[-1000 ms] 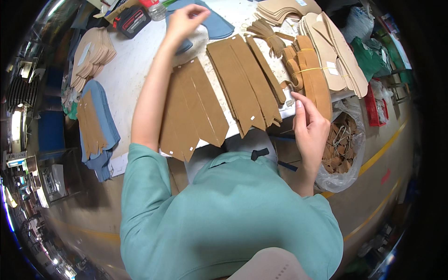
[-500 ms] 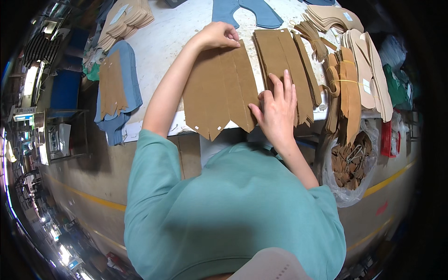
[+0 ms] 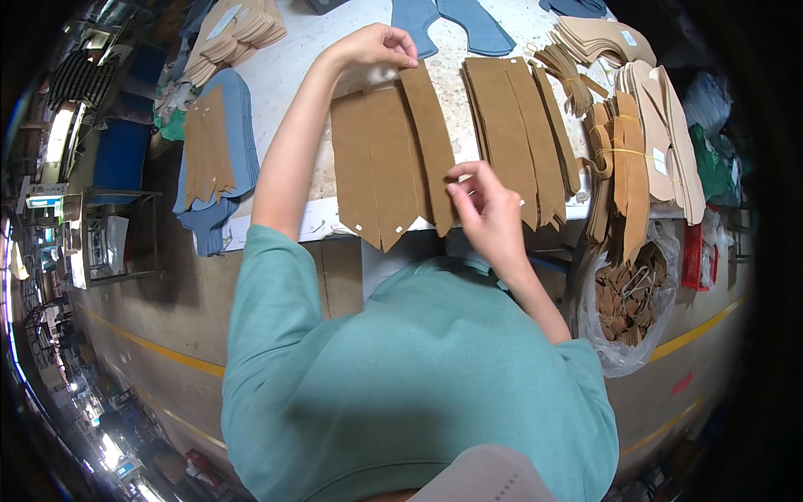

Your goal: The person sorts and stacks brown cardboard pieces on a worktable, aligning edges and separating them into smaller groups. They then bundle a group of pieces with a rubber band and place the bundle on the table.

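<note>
At the near edge of the white bench (image 3: 286,99), pinching the far end of a narrow brown strip (image 3: 429,138) in the closed left hand (image 3: 374,48); holding the right hand (image 3: 489,211) half curled by the strip's lower right edge. Cannot tell whether gripping there or only touching. Lying, as for the strip, along the right side of a flat stack of brown pieces (image 3: 365,159), slightly tilted. Seems to be at the step of parting one strip from the stack. Calls next, most likely, for a firm pinch at the lower end too, then an even lift, so as not to drag the pieces beneath. On the bench to the right, see another brown stack (image 3: 503,125) and a tan bundle (image 3: 633,180) with yellow ties; farther back, blue pieces (image 3: 478,30); at left, a blue stack (image 3: 242,125) bearing smaller brown pieces (image 3: 205,151). Beyond, note a clear plastic bag (image 3: 617,362) of brown scraps (image 3: 626,308), a red crate (image 3: 693,255) and a yellow line (image 3: 698,330) on the floor (image 3: 640,410)
</note>
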### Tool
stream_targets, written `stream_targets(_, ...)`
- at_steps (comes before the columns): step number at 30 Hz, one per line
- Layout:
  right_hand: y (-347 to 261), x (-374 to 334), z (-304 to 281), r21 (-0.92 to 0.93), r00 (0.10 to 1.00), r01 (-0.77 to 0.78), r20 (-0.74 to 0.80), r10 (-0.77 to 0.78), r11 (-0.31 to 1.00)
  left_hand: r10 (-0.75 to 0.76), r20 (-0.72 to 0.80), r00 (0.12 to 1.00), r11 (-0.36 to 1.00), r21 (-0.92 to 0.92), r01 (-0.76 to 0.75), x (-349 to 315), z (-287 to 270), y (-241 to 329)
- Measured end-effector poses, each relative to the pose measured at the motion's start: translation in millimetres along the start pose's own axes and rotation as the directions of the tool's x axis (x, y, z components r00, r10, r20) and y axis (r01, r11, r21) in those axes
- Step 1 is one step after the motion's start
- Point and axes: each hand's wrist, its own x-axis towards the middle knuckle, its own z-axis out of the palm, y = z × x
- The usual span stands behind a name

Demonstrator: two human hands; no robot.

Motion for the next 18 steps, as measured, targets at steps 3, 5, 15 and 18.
stream_targets(3,7.0,-1.7,13.1,0.101,0.984,-0.126,0.139,0.111,0.987,-0.060,0.070,0.996,0.996,0.072,0.055,-1.4,-0.6,-6.3)
stream_targets(5,11.4,-3.6,18.1,0.124,0.960,-0.218,0.205,0.190,0.968,-0.108,0.078,0.991,0.988,0.120,0.098,-2.6,3.3,-9.4)
stream_targets(15,13.4,-8.6,18.6,-0.459,0.993,0.024,0.115,0.033,0.888,-0.143,-0.059,0.988,0.977,0.153,0.150,-14.4,25.5,-3.2)
stream_targets(18,10.6,-9.2,17.0,-0.459,0.983,-0.007,0.161,0.091,0.888,-0.129,-0.019,0.991,0.963,0.236,0.130,-12.2,25.9,0.9)
